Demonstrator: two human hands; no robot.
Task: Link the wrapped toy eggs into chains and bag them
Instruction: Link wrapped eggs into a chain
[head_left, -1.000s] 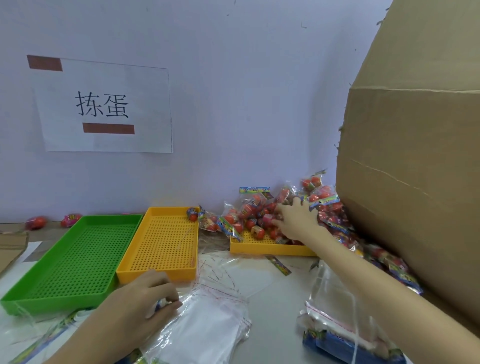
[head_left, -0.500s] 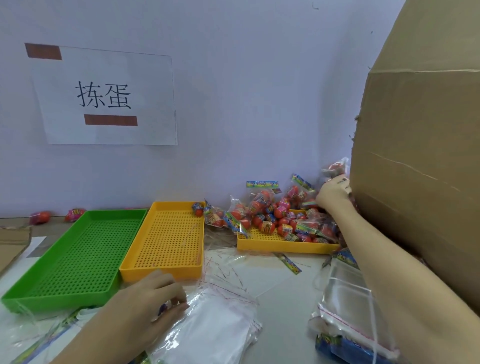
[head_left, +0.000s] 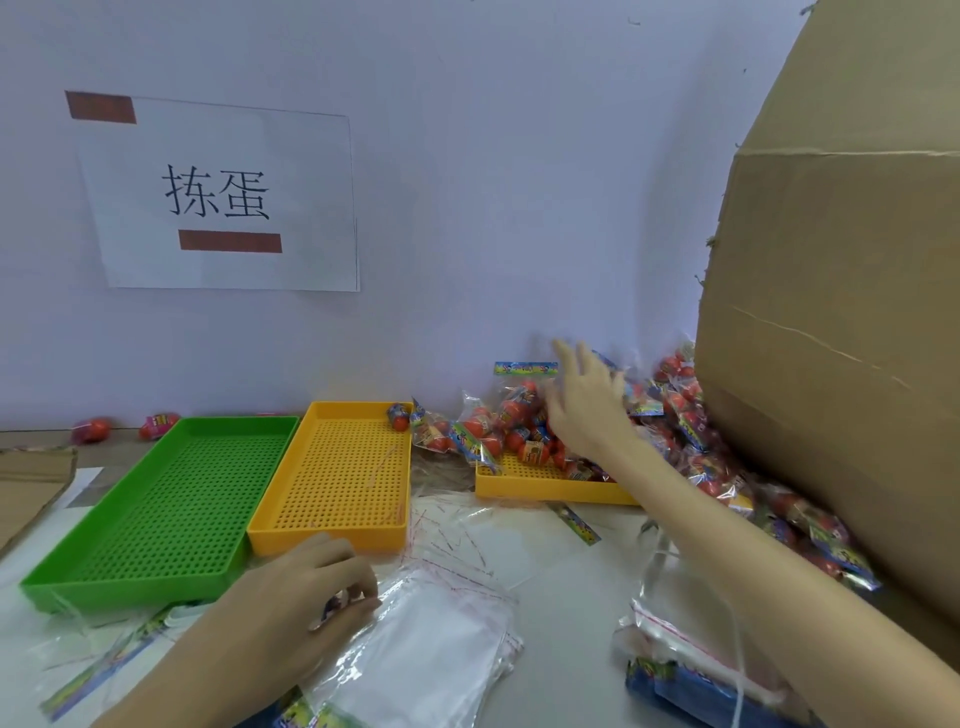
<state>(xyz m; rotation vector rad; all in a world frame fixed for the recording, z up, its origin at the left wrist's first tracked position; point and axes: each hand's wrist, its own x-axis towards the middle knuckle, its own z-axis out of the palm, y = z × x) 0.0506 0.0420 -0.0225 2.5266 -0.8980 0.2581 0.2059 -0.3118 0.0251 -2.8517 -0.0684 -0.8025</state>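
Observation:
A heap of red toy eggs in clear wrappers (head_left: 498, 426) fills a small yellow tray (head_left: 545, 488) by the wall and spills rightward along a cardboard box. My right hand (head_left: 587, 400) hovers over the heap, blurred, fingers spread, nothing visibly in it. My left hand (head_left: 306, 592) rests near the table's front with fingers curled on a small wrapped piece, beside a stack of clear plastic bags (head_left: 431, 654). One wrapped egg (head_left: 400, 415) lies in the far corner of a yellow perforated tray (head_left: 337, 535).
A green perforated tray (head_left: 130, 582) sits left of the yellow one. A large cardboard box (head_left: 841, 364) walls off the right side. Two loose eggs (head_left: 124, 428) lie by the wall at left. More bags and blue header cards (head_left: 691, 691) lie at lower right. A paper sign (head_left: 218, 197) hangs on the wall.
My right hand swung from the box's edge back left over the egg heap and opened its fingers. My left hand stayed on the bag stack.

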